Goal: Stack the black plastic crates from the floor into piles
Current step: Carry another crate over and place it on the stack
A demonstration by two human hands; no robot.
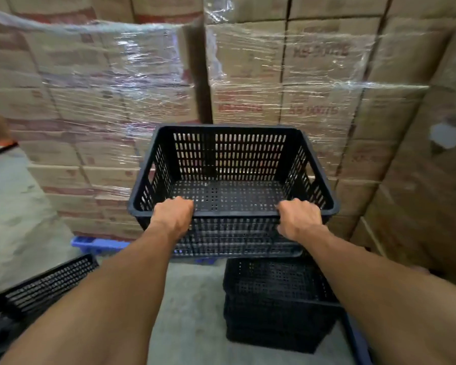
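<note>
I hold an empty black slotted plastic crate [229, 159] in the air in front of me, open side up. My left hand [173, 216] grips its near rim on the left, and my right hand [299, 218] grips the same rim on the right. Below the held crate and slightly right, a pile of black crates [277, 304] stands on the floor. Another black crate [37, 291] lies at the lower left, partly hidden behind my left forearm.
Tall stacks of shrink-wrapped cardboard boxes [111, 101] form a wall straight ahead and along the right [419, 154]. They rest on a blue pallet [98, 245]. Grey concrete floor [16, 206] runs along the left.
</note>
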